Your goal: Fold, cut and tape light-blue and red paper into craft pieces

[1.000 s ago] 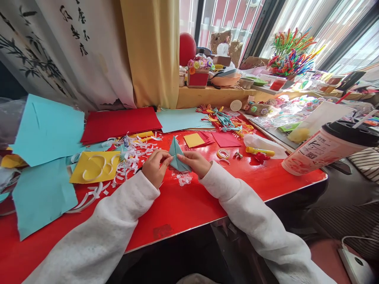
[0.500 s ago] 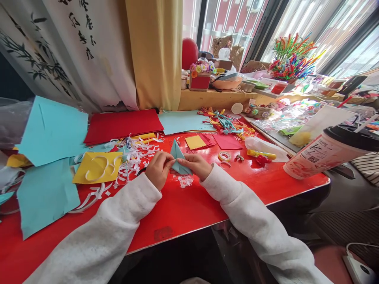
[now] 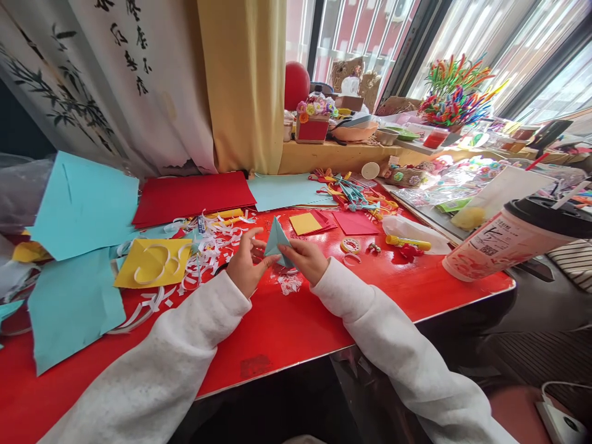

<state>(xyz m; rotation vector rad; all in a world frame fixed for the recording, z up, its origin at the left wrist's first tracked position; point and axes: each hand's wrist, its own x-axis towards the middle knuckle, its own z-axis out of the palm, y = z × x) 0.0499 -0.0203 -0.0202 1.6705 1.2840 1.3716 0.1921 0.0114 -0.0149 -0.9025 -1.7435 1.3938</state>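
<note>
Between my hands, above the red table, is a folded light-blue paper [image 3: 276,239] with a pointed top. My right hand [image 3: 306,258] pinches its right side between thumb and fingers. On the left, my left hand [image 3: 248,261] has its fingers spread apart, the thumb tip close to the paper's lower left edge; whether it touches I cannot tell. Small white paper scraps [image 3: 289,283] lie on the table just below the folded paper. White paper strips [image 3: 219,243] are strewn beyond my left hand.
Yellow and red paper squares [image 3: 306,223] lie behind my hands. A roll of tape [image 3: 350,245] and a yellow glue stick [image 3: 407,242] are to the right, with a large drink cup [image 3: 499,243] at the table's edge. Big blue sheets [image 3: 76,308] and a red paper stack [image 3: 194,198] cover the left.
My left hand has let go of the folded paper's left side and opened its fingers. The paper has turned slightly in my right hand, which still holds it.
</note>
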